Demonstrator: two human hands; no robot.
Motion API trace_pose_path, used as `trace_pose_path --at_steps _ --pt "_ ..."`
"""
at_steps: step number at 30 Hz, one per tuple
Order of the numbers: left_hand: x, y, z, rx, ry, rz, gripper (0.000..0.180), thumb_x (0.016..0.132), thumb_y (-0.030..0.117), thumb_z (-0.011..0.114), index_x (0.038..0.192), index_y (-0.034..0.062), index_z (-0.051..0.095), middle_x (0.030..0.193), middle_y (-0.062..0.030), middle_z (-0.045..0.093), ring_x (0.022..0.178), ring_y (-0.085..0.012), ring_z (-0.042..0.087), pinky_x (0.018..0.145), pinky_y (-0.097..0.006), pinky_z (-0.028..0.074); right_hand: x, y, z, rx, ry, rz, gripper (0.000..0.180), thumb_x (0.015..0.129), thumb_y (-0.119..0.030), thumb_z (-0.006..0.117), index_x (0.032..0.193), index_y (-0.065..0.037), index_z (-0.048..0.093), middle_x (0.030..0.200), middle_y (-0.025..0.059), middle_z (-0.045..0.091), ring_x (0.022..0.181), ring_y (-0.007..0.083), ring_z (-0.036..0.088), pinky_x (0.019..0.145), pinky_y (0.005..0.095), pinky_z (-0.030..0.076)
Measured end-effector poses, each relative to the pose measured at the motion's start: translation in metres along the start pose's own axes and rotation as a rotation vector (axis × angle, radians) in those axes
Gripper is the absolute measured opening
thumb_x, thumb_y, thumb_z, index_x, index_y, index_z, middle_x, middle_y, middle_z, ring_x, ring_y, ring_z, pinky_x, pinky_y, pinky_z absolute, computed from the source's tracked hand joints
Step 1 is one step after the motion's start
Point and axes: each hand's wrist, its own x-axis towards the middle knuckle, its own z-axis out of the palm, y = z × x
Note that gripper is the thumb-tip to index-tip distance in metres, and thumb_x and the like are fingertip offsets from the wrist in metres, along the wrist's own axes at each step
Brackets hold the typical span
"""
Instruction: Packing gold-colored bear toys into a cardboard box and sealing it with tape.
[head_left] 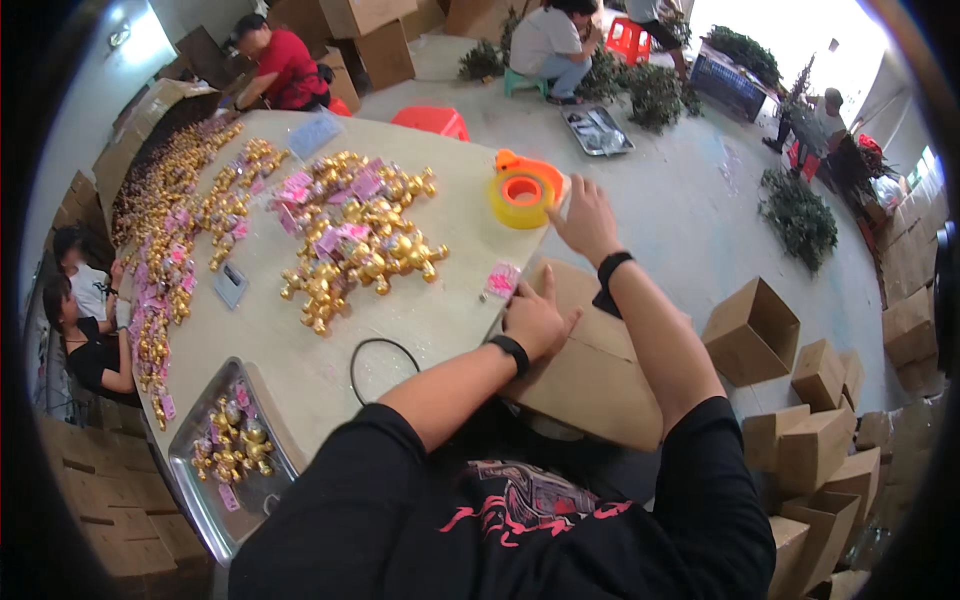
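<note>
Bright light comes from the opening (845,50) at top right (it glows white); the edges look dark and bent.

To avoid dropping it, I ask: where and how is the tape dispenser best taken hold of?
Probably by its orange frame, from the right, where the right hand is: the frame curves around the far right side of the yellow tape roll, leaving an edge to pinch.

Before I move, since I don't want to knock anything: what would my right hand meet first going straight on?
Likely the orange tape dispenser beside your right hand, though depth leaves contact unclear.
</note>
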Motion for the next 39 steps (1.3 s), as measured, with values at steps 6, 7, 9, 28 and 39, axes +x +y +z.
trace_pose_path --at_steps 6,7,9,28,39 --pt "-0.014 0.025 -0.043 -0.005 -0.162 -0.02 0.1 0.097 0.068 0.044 0.163 0.0016 0.007 0.129 -0.0454 0.048 0.11 -0.0523 0.061 0.093 -0.054 0.052 -0.031 0.009 0.024 -0.014 -0.002 -0.047 0.07 0.091 -0.039 0.071 0.152 -0.015 0.046 0.163 0.0308 0.022 0.148 0.0481 0.028 0.116 0.053 0.035" --pt "-0.012 0.017 -0.038 0.008 -0.123 -0.002 0.1 0.097 0.069 0.043 0.163 0.0022 0.009 0.125 -0.0448 0.05 0.106 -0.0513 0.062 0.088 -0.053 0.053 -0.029 -0.001 0.016 -0.083 -0.078 -0.147 0.07 0.091 -0.04 0.072 0.152 -0.019 0.046 0.163 0.0302 0.02 0.151 0.047 0.024 0.118 0.0534 0.032" --pt "-0.008 0.011 -0.032 0.023 -0.105 -0.002 0.1 0.096 0.07 0.042 0.163 0.0026 0.01 0.124 -0.0444 0.05 0.104 -0.0514 0.063 0.086 -0.053 0.054 -0.021 -0.01 0.011 -0.101 -0.16 -0.185 0.065 0.09 -0.042 0.073 0.148 -0.024 0.052 0.164 0.0294 0.02 0.153 0.0459 0.019 0.12 0.0547 0.027" --pt "-0.005 0.015 -0.02 0.089 -0.105 -0.039 0.093 0.097 0.067 0.046 0.164 0.0116 0.013 0.133 -0.0384 0.046 0.11 -0.0475 0.061 0.084 -0.053 0.057 -0.02 0.02 0.025 0.475 -0.016 0.499 0.063 0.08 -0.024 0.079 0.128 0.007 0.052 0.108 0.0264 0.068 0.109 0.0382 0.066 0.09 0.0479 0.054" --pt "-0.004 0.017 -0.032 0.072 -0.141 -0.036 0.098 0.097 0.07 0.043 0.165 0.0082 0.007 0.137 -0.0399 0.044 0.11 -0.0477 0.06 0.086 -0.05 0.056 -0.104 0.1 -0.057 1.475 -0.189 0.778 0.032 0.089 -0.009 0.067 0.115 0.01 0.063 0.103 0.0127 0.069 0.086 0.0226 0.072 0.077 0.0358 0.061"
